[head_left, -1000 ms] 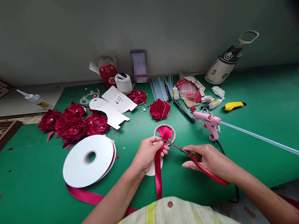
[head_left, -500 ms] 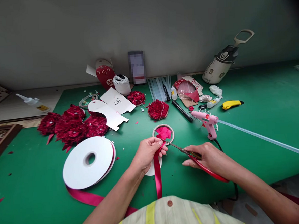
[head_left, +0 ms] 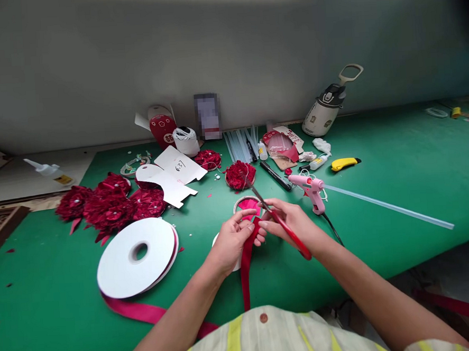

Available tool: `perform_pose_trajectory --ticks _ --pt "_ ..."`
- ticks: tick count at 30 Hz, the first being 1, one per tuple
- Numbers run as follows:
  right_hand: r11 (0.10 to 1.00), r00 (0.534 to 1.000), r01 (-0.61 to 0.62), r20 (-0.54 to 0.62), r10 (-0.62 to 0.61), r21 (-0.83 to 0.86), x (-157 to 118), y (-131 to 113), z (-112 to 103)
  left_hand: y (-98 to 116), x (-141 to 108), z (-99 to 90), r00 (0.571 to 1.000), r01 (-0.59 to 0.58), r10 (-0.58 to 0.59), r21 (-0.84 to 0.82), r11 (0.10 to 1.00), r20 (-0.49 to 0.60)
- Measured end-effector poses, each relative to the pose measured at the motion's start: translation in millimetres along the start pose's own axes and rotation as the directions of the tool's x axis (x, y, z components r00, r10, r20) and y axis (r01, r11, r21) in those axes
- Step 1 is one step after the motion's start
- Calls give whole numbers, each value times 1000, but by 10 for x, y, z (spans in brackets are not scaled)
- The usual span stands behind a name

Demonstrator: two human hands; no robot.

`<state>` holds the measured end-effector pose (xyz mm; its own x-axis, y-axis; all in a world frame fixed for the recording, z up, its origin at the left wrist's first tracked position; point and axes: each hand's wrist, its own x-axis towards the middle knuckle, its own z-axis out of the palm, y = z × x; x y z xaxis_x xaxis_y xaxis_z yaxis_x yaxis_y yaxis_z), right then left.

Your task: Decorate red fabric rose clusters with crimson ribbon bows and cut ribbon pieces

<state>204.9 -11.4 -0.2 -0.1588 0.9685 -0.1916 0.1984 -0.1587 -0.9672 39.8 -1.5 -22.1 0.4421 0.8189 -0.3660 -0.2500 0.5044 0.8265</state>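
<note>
My left hand [head_left: 234, 239] pinches the end of a dark red satin ribbon [head_left: 246, 267], which hangs down toward my shirt. Red-handled scissors [head_left: 287, 230] are held in my right hand [head_left: 291, 222], their blades pointing up and away to the left. The thumb and fingertips of that hand come close to the ribbon's end; whether they touch it I cannot tell. Just beyond my fingers lies a tape-roll ring [head_left: 236, 203] with cut pink-red ribbon pieces [head_left: 247, 206] inside. A white disc, partly hidden, lies beneath my left hand.
A white ribbon spool [head_left: 116, 267] lies at left, its ribbon trailing toward me. Behind it are several dark red ribbon flowers [head_left: 111, 207] and white card cutouts [head_left: 180, 165]. To the right are a pink glue gun [head_left: 313, 192] with a long glue stick, a yellow cutter [head_left: 345, 163] and a bottle [head_left: 322, 114].
The scissors have come off the ribbon and swung upright in my right hand, which moved left toward my left hand. The camera view has shifted slightly.
</note>
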Motion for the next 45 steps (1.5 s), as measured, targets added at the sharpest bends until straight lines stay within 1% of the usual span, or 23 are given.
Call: perform_pose_trajectory --ticks 3,5,8,11,14,17,20,22,25,27,30,34,39,45 --pt "998 999 -31 -32 33 59 121 29 156 -25 -1 6 999 -20 20 3 1000 25" --pt "998 999 -13 -51 16 58 166 54 179 -25 4 -9 1000 -12 12 11 1000 22" --pt "999 995 54 -84 -54 4 215 60 133 -19 6 -31 999 47 -48 37 998 13" --pt "994 988 68 -131 -79 -88 298 64 89 -26 3 -43 993 117 -117 55 992 -2" --pt "989 985 62 -149 -82 -138 375 109 83 -41 12 -59 994 108 -107 30 994 -36" --pt "980 985 56 -147 -86 -193 323 165 45 -45 36 -84 995 74 -74 8 997 -66" --pt "936 993 4 -108 -44 -352 73 177 -94 -31 57 -106 995 50 -50 -5 999 -91" --pt "891 998 -56 -46 39 -450 -156 151 -219 -21 63 -112 994 41 -42 -14 999 -106" --pt "837 983 -107 68 169 -537 -440 86 -344 -23 65 -104 993 34 -36 -19 999 -114" --pt "817 967 -100 137 214 -567 -524 50 -351 -35 67 -92 994 31 -32 -13 999 -104" --pt "802 962 -46 190 197 -596 -498 28 -290 -56 70 -73 996 46 -45 10 999 -75" --pt "790 967 18 211 141 -613 -398 48 -242 -53 65 -58 996 68 -66 38 997 -53" --pt "801 960 9 231 161 -599 -389 106 -304 -37 55 -67 997 77 -75 57 995 -34" --pt "803 962 15 227 150 -595 -383 189 -350 -61 74 -92 993 116 -115 36 993 -33"
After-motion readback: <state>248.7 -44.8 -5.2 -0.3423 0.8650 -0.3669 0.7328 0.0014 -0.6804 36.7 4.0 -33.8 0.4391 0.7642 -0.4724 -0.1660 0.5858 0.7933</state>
